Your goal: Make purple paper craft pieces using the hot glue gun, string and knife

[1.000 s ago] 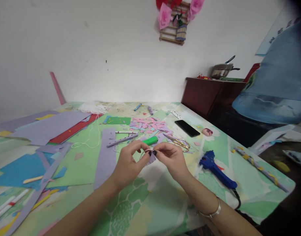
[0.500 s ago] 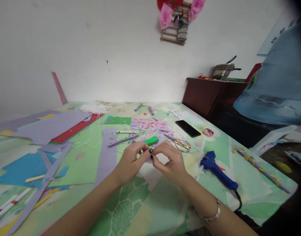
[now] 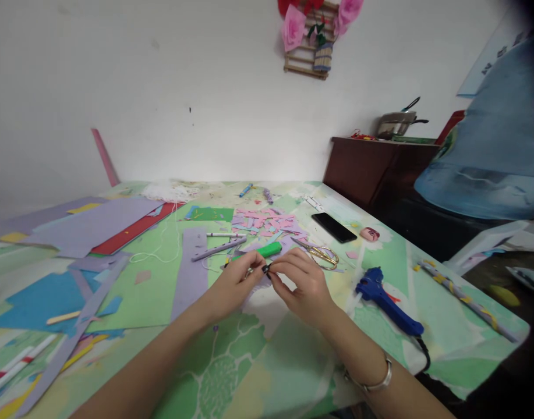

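Note:
My left hand (image 3: 236,281) and my right hand (image 3: 302,286) meet fingertip to fingertip above the near middle of the table. Thumbs and forefingers are pinched together; whatever lies between them is too small and covered to name. Just beyond my fingers lies a green-handled tool (image 3: 270,250), partly hidden by my left hand. Gold-handled scissors (image 3: 322,256) rest past my right hand. A purple rolled paper stick (image 3: 218,248) and a white stick (image 3: 225,235) lie beyond my left hand, on and beside a purple paper strip (image 3: 188,279).
A blue glue gun (image 3: 389,302) lies right of my right hand, near a black phone (image 3: 334,227). Pink paper scraps (image 3: 264,221) are heaped farther back. Coloured sheets (image 3: 92,224) and white string (image 3: 166,191) cover the left side. A yellow-wrapped stick (image 3: 467,299) lies at the right edge.
My fingertips have shifted slightly and my right fingers have drawn closer together. A small dark purple bit now shows on the table below my left hand.

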Motion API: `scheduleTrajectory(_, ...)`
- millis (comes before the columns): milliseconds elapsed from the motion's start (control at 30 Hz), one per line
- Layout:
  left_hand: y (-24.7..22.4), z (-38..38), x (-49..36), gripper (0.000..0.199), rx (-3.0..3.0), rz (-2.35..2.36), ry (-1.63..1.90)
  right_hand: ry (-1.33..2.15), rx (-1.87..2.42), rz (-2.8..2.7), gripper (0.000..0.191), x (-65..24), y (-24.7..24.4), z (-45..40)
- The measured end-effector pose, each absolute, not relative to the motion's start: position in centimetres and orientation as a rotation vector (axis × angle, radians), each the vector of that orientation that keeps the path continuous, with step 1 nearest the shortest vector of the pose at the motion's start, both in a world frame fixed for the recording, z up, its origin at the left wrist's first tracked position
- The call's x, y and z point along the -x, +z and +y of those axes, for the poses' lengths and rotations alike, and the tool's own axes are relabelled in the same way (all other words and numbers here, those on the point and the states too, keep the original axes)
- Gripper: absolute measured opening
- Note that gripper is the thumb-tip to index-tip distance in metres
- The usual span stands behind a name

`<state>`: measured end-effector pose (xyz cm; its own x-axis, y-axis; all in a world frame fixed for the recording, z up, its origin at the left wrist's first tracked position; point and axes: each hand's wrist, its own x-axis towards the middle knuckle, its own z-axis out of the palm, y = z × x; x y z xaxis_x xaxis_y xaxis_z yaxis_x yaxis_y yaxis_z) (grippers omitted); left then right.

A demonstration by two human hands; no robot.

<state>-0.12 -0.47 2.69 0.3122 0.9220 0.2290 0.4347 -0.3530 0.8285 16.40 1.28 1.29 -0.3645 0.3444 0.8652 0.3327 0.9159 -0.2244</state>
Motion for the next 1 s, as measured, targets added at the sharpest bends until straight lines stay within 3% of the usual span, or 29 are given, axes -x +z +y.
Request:
scheduleTrajectory(733, 2.61, -0.59, -0.15, 0.017, -1.952, 1.285, 0.998, 0.343, 0.691, -1.899, 0.011, -16.53, 1.66, 0.86)
scheduleTrajectory(1000, 2.31, -0.64, -0.49, 0.016, -1.958, 1.239, 1.07, 0.188, 0.675, -1.929, 0.011, -16.4, 1.38, 0.93)
